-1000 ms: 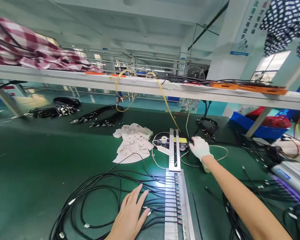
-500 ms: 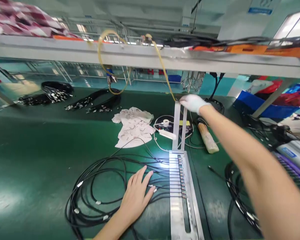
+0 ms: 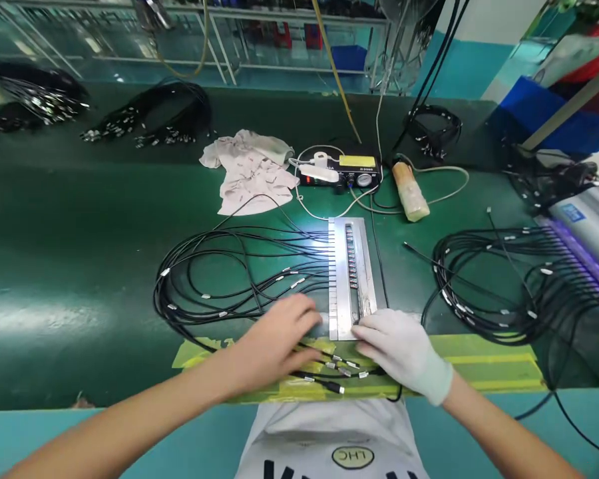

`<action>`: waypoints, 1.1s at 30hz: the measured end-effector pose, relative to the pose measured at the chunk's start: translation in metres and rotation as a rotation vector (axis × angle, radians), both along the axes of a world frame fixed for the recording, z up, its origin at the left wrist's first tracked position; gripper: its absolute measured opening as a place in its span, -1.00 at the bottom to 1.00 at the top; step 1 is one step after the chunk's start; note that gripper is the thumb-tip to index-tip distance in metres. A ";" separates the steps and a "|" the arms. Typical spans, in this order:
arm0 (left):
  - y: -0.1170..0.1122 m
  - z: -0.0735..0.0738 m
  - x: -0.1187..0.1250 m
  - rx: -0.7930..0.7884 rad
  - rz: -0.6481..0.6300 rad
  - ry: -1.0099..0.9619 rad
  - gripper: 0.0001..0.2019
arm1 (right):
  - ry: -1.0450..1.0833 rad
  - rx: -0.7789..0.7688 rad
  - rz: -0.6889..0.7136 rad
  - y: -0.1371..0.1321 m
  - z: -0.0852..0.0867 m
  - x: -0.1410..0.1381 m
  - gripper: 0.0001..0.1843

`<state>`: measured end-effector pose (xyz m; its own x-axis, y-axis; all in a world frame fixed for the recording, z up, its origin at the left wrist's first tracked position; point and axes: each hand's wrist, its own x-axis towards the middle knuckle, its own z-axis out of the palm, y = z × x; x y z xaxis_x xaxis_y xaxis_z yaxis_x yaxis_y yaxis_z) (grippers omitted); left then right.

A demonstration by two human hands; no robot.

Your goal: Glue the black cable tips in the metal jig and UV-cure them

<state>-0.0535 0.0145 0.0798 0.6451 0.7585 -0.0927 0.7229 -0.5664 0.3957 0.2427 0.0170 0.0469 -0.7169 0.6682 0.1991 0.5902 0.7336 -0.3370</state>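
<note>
A flat metal cable fixture lies on the green bench, with a row of small cable ends showing in its slot. Black cables run from its left side into a loose coil. My right hand, in a white glove, grips the near end of the fixture with its fingertips. Bare and slightly blurred, my left hand is left of that end, thumb and fingers apart, above the cables. Several cable ends with black plugs lie between my hands at the bench edge.
A white cloth and a black control box sit behind the fixture, beside a wrapped handle-like object. More coiled cable lies right, running to a grey machine. Black cable bundles lie at the back left.
The fixture's raised metal frame has swung down flat over the cable ends. My right hand came down with it to the near end. My left hand moved toward the bench edge; the view tilted down.
</note>
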 end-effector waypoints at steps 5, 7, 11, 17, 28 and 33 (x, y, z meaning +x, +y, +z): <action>-0.045 -0.016 0.017 0.001 -0.197 0.212 -0.59 | 0.179 -0.259 -0.366 0.002 -0.008 0.028 -0.60; -0.046 -0.025 0.022 0.026 -0.240 0.295 -0.66 | 0.134 -0.328 -0.436 -0.001 -0.010 0.029 -0.54; -0.039 -0.014 0.022 -0.071 -0.198 0.225 -0.76 | 0.175 -0.474 -0.472 -0.003 -0.010 0.022 -0.48; -0.018 0.016 0.010 -0.480 0.341 -0.354 -0.75 | 0.649 -1.095 -0.537 -0.005 0.009 0.026 -0.36; 0.024 -0.012 0.038 -0.873 0.680 -0.823 -0.63 | 1.244 -1.419 -0.809 -0.009 0.017 0.002 -0.38; 0.012 0.004 0.035 -0.889 0.777 -0.842 -0.67 | 1.261 -1.502 -0.896 0.002 0.014 -0.002 -0.40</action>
<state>-0.0188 0.0268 0.0837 0.2051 0.8303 -0.5183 0.1076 0.5072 0.8551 0.2404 0.0192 0.0612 -0.1487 0.7282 -0.6690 -0.4073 -0.6616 -0.6296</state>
